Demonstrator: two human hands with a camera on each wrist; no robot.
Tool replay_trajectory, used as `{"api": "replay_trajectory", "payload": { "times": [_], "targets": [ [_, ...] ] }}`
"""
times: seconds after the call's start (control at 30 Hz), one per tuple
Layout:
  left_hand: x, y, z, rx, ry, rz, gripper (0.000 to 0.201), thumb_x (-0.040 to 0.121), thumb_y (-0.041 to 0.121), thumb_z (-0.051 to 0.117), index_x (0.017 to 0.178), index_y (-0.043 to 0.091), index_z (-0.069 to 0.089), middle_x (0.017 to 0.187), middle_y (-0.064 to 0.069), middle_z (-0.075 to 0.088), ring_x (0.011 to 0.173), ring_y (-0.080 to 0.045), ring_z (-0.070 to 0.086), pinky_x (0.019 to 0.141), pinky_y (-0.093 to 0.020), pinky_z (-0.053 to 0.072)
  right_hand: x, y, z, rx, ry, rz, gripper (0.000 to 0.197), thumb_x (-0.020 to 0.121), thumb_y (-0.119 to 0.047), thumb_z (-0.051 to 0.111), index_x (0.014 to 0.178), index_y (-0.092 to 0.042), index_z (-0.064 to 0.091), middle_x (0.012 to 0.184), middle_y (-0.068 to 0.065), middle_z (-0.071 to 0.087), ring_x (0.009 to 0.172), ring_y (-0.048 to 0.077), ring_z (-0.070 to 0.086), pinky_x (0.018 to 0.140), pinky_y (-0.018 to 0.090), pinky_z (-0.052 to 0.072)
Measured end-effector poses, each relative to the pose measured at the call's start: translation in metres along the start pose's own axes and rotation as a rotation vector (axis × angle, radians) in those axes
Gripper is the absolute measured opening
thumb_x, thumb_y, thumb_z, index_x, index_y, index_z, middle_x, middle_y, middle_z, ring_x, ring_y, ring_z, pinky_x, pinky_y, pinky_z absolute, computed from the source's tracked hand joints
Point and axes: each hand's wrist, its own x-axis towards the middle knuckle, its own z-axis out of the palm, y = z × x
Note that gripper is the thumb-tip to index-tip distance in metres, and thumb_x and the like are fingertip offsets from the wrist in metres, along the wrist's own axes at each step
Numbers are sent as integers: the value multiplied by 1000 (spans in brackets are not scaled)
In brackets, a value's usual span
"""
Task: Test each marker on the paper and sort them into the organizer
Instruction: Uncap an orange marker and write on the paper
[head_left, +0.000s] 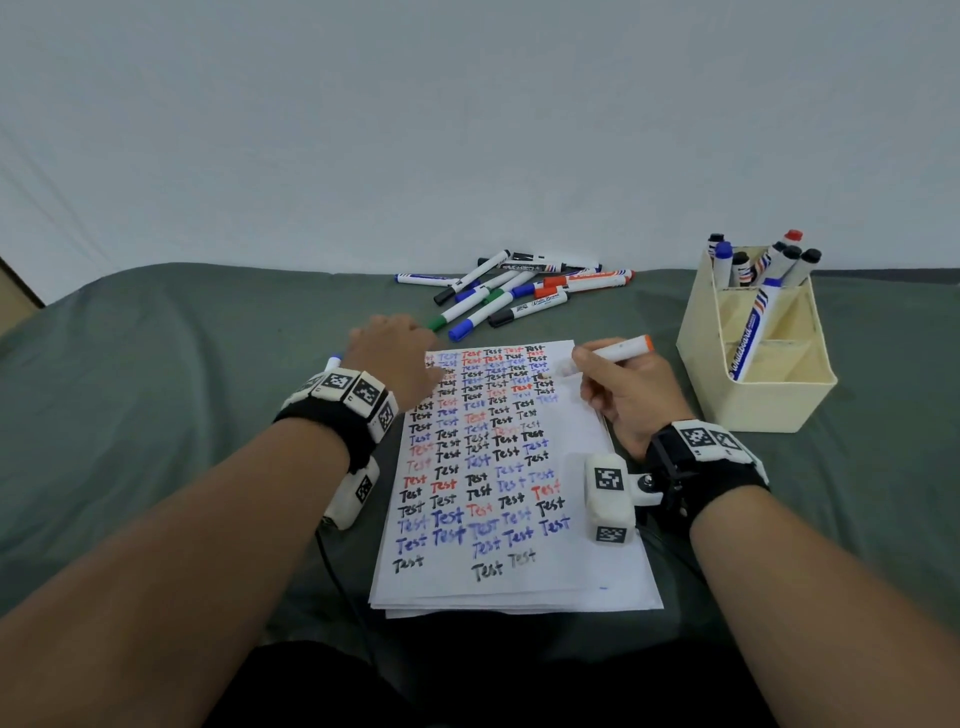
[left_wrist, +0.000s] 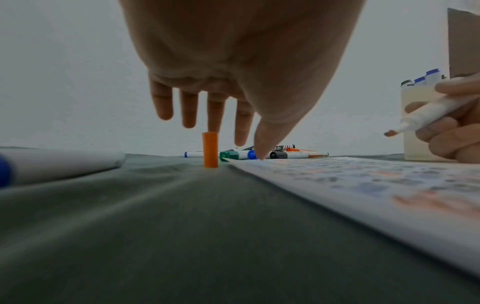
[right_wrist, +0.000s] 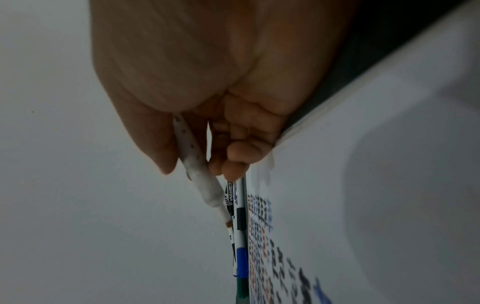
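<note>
- The task looks well under way: the paper (head_left: 498, 467) is nearly filled with rows of "Test" in black, blue and red, and several markers already stand in the back compartment of the organizer (head_left: 756, 400), with one blue marker leaning in a nearer compartment
- A pile of loose markers (head_left: 511, 291) lies beyond the paper, so plenty is left to test and sort
- The right hand (head_left: 626, 395) grasps an uncapped orange marker (head_left: 621, 349) like a pen, its tip just above the paper's upper right part, where blank space remains
- The left hand (head_left: 397, 358) is released, fingers straight, thumb tip resting on the paper's top left corner
- The orange cap (left_wrist: 210, 149) stands upright on the green cloth just under the left fingers
- Another blue marker (left_wrist: 59, 164) lies left of the paper, beside the left wrist
</note>
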Motion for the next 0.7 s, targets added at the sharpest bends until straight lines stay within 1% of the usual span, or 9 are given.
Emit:
{"api": "replay_trajectory", "payload": {
  "times": [0.07,0.13,0.2,0.27,0.3,0.37,0.5,0.6,0.7],
  "targets": [
    [1,-2,0,7,-44,-86,33,95,40,53,126,31,60,128,-2,55,119,-27,51,100,-45,42,1,0,0,92,15,58,10,95,-9,67,89,-7,74,64,7,63,53,17,54,46,22,41],
    [3,-3,0,-20,-74,-118,31,96,25,53,125,25,62,124,-7,56,114,-29,56,94,-42,48,1,-1,0,117,21,75,12,96,-6,63,92,-4,74,67,10,64,55,19,55,47,22,43],
    [6,-5,0,-50,-82,-119,29,97,15,53,123,17,66,123,-12,61,110,-30,60,90,-38,52,1,-2,1,115,24,58,9,94,-2,64,94,-5,72,69,13,66,55,21,56,47,23,44],
    [7,-6,0,-74,-74,-128,26,98,9,52,119,10,69,119,-13,67,108,-31,63,92,-39,53,1,-1,1,117,24,27,11,92,2,66,93,-9,66,72,17,68,54,22,58,47,25,46],
    [7,-7,0,-104,-64,-144,25,98,7,52,117,8,69,117,-13,68,107,-31,63,93,-40,53,1,-1,0,111,21,14,13,91,2,68,93,-10,64,74,19,69,55,22,59,47,25,46],
    [6,-7,-1,-195,-18,-175,23,99,9,51,112,10,70,111,-11,69,100,-30,63,88,-39,53,1,1,-1,70,12,-8,15,88,0,73,93,-11,65,77,20,70,56,22,60,48,26,47],
    [4,-3,-5,-329,104,-171,23,101,21,47,107,12,67,100,-8,69,89,-27,62,82,-41,55,1,4,-4,-41,13,-22,19,82,-5,82,94,-15,73,76,10,72,59,18,59,51,24,48],
    [3,-1,-7,-412,231,-190,20,101,24,46,105,13,63,96,-6,67,84,-27,60,77,-40,53,3,4,-4,-19,7,3,17,85,-4,79,98,-13,73,81,14,74,62,19,61,54,25,50],
    [3,-3,-6,-438,400,-236,13,101,18,48,105,12,58,96,-8,64,85,-28,58,71,-41,47,3,3,-2,3,-11,21,17,88,-3,73,104,-8,72,86,19,75,64,19,62,56,25,51]
  ]
}}
